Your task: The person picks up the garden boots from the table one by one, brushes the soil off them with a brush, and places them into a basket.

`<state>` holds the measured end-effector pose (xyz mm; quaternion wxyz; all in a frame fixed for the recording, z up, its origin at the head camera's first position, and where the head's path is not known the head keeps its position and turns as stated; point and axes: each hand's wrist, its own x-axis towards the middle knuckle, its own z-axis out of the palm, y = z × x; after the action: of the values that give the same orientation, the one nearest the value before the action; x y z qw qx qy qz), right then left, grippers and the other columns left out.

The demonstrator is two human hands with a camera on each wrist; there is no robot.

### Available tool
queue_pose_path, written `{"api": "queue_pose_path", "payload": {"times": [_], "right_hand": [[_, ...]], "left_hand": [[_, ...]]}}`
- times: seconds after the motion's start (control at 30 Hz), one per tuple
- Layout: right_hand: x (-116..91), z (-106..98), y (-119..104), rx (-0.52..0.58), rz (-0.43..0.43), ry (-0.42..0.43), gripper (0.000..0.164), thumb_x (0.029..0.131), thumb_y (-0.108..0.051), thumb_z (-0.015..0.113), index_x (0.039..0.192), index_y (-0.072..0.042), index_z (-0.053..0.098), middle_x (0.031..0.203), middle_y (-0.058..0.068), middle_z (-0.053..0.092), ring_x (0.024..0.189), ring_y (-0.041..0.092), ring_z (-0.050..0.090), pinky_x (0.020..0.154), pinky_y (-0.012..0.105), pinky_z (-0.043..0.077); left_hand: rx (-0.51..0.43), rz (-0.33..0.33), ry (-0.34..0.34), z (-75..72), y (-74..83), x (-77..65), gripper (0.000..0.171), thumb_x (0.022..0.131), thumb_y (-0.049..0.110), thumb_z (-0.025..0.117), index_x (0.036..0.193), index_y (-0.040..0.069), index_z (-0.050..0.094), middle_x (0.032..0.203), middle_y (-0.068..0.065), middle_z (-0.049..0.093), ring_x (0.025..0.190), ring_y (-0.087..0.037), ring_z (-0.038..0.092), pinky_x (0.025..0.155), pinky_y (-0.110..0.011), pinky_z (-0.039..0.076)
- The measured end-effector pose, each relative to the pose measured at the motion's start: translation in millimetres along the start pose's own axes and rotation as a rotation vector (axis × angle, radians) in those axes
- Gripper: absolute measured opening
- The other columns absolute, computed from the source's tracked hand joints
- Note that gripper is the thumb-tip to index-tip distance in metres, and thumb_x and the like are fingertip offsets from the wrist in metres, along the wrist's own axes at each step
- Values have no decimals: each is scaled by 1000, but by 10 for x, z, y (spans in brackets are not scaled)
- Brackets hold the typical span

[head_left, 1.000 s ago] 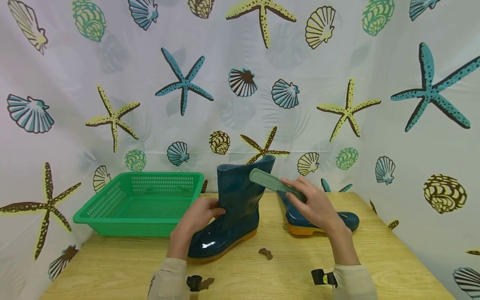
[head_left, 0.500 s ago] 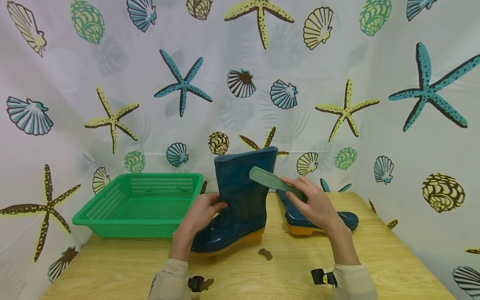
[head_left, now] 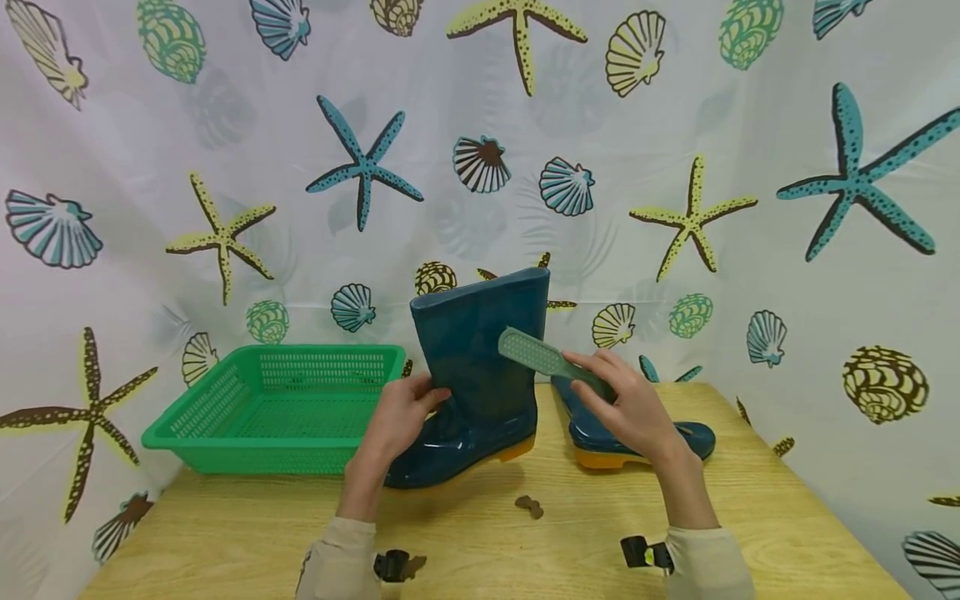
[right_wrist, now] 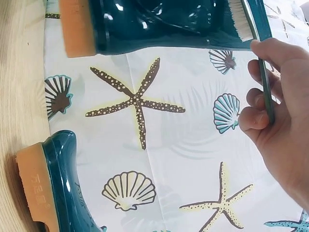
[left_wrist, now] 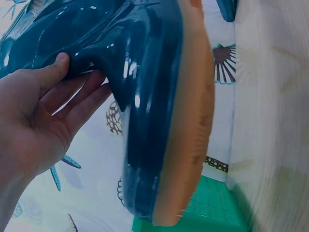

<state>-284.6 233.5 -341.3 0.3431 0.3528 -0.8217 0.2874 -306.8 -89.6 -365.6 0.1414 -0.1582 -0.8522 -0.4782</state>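
Note:
A dark blue rubber boot (head_left: 480,358) with an orange-tan sole is held off the table, its opening up and its toe to the left. My left hand (head_left: 401,417) grips the front of the boot near the ankle, thumb on the near side and fingers behind, as the left wrist view shows. In my right hand (head_left: 626,404) is the handle of a green brush (head_left: 536,352). Its white bristles (right_wrist: 239,19) face the boot's shaft; whether they touch it I cannot tell.
Another blue boot (head_left: 600,429) lies on the wooden table (head_left: 600,525) at right. A green plastic basket (head_left: 285,454) stands at left. A small brown patch (head_left: 530,507) is on the tabletop in front. A patterned curtain (head_left: 480,233) hangs behind.
The boot has risen from the table with my left hand, its sole now above the surface and its shaft leaning slightly left. My right hand and the brush have hardly moved.

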Motion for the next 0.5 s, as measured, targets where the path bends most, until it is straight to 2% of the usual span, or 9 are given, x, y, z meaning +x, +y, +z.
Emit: {"api": "queue_pose_path", "payload": {"times": [0.23, 0.33, 0.5], "right_hand": [[20, 9, 8, 39, -18, 34, 44, 89, 1, 69, 132, -10, 64, 90, -5, 53, 69, 9, 39, 57, 24, 36], [22, 17, 12, 45, -17, 38, 45, 89, 1, 69, 132, -11, 64, 90, -5, 53, 68, 9, 39, 57, 27, 37], [8, 18, 22, 43, -11, 44, 45, 89, 2, 69, 132, -11, 64, 91, -5, 55, 69, 5, 38, 57, 23, 36]], "left_hand": [[-8, 33, 121, -41, 142, -17, 15, 98, 21, 63, 103, 11, 74, 94, -6, 76, 87, -19, 71, 80, -39, 59], [3, 34, 125, -61, 158, -14, 16, 98, 21, 63, 103, 10, 74, 95, -7, 76, 88, -20, 72, 82, -40, 59], [25, 64, 121, -122, 178, 15, 17, 98, 20, 63, 104, 9, 74, 96, -8, 77, 89, -21, 72, 81, -40, 59]]}}
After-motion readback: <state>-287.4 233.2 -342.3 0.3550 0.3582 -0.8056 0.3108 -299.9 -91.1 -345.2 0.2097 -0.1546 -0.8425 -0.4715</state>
